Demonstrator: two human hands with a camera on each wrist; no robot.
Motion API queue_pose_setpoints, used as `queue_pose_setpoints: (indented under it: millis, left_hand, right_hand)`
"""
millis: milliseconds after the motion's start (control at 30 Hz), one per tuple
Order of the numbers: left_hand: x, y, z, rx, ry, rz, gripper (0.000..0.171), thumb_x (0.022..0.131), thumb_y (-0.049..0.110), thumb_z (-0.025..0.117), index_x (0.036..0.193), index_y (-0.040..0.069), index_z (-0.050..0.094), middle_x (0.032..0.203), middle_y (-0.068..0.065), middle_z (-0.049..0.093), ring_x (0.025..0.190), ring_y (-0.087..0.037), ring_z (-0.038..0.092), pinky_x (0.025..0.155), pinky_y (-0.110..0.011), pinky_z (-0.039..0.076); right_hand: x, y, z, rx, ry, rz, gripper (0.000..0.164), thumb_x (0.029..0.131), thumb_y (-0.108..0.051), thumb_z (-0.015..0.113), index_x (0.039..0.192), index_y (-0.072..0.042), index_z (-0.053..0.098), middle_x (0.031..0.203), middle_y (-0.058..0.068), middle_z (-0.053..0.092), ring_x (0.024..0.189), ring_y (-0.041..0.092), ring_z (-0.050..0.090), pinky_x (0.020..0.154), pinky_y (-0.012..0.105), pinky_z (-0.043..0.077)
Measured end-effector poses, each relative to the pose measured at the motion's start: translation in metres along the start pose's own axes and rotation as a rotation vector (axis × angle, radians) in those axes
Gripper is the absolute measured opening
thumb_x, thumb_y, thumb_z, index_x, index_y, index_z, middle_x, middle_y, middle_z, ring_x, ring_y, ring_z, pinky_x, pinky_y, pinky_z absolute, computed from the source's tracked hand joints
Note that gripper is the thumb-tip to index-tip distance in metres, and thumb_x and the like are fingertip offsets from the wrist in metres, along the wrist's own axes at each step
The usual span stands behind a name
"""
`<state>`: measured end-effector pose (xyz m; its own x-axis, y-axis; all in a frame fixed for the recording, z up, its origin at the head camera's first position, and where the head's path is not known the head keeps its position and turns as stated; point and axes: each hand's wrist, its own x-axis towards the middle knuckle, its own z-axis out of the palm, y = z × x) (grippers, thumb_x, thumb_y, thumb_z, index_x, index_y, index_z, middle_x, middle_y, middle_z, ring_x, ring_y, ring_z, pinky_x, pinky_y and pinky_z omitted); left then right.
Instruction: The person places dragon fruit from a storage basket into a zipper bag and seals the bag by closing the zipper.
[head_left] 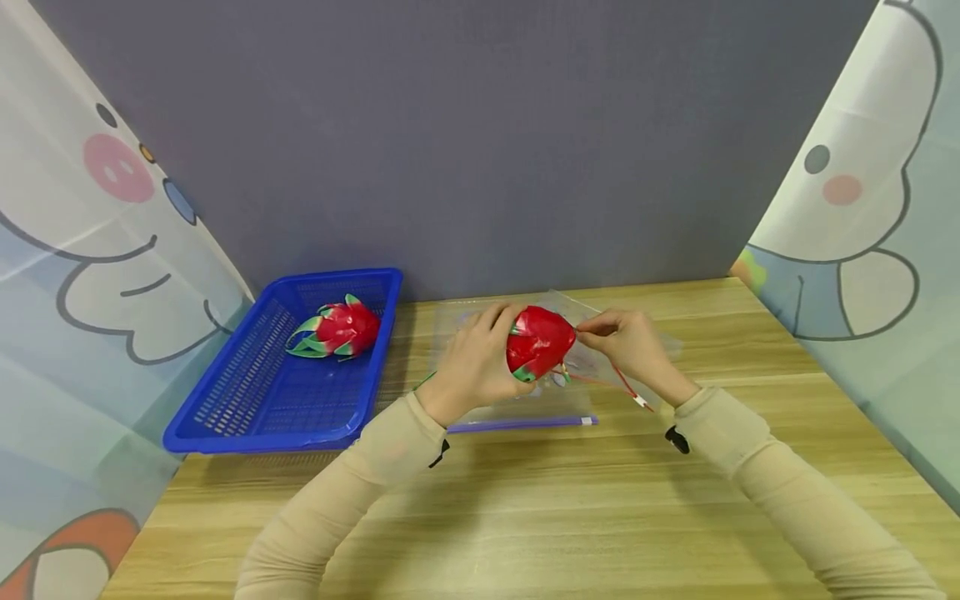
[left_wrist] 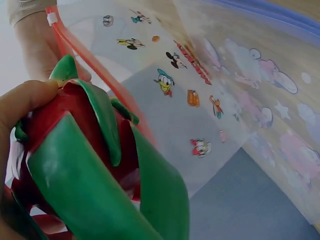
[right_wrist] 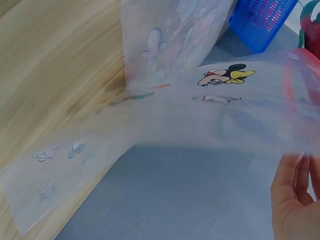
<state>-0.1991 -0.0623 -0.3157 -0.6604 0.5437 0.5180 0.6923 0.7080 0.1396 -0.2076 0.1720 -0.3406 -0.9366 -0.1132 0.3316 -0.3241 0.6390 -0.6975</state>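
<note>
My left hand (head_left: 474,360) grips a red dragon fruit (head_left: 542,340) with green leafy scales, held over the table. Its long green leaves (left_wrist: 85,180) point toward the left wrist camera. Just right of the fruit, the thumb and forefinger of my right hand (head_left: 636,343) pinch the mouth edge of a clear zip bag with a red seal strip. Cartoon figures are printed on this bag (left_wrist: 150,60); its white slider (left_wrist: 52,19) shows in the left wrist view. The fruit's tip is right at the bag's mouth.
A second clear bag with a purple seal strip (head_left: 517,424) lies flat on the wooden table (head_left: 570,517) beneath my hands. To the left stands a blue plastic basket (head_left: 258,442) with another dragon fruit (head_left: 349,327) inside. A grey panel (head_left: 480,150) rises behind the table.
</note>
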Motion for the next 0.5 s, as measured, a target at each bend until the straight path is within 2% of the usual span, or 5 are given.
queue_pose_setpoints:
  millis: [233,367,500]
  left_hand:
    - [0.001,0.006,-0.002,0.032,0.053,0.008,0.092,0.052,0.045,0.081,0.129,0.012,0.043,0.124,-0.006,0.05,0.103,-0.026,0.055,0.078,-0.038,0.054]
    - [0.003,0.009,-0.003,0.071,0.013,0.004,0.091,0.052,0.045,0.082,0.128,0.012,0.044,0.124,-0.006,0.05,0.105,-0.027,0.054,0.076,-0.039,0.054]
    - [0.001,0.011,0.004,0.116,-0.054,0.001,0.088,0.055,0.045,0.08,0.129,0.012,0.043,0.125,-0.007,0.05,0.108,-0.028,0.054,0.072,-0.04,0.055]
  right_hand:
    - [0.0,0.004,0.0,-0.003,-0.013,0.01,0.013,0.082,-0.01,0.068,0.092,-0.003,0.073,0.092,0.013,0.069,0.08,0.024,0.064,0.063,0.023,0.049]
    - [0.001,0.003,0.0,0.005,-0.003,0.014,0.013,0.083,-0.011,0.067,0.092,-0.004,0.073,0.093,0.013,0.069,0.082,0.024,0.064,0.064,0.024,0.049]
    - [0.001,0.002,-0.001,-0.003,0.013,0.011,0.014,0.084,-0.012,0.066,0.093,-0.005,0.073,0.093,0.012,0.069,0.08,0.024,0.063,0.062,0.025,0.049]
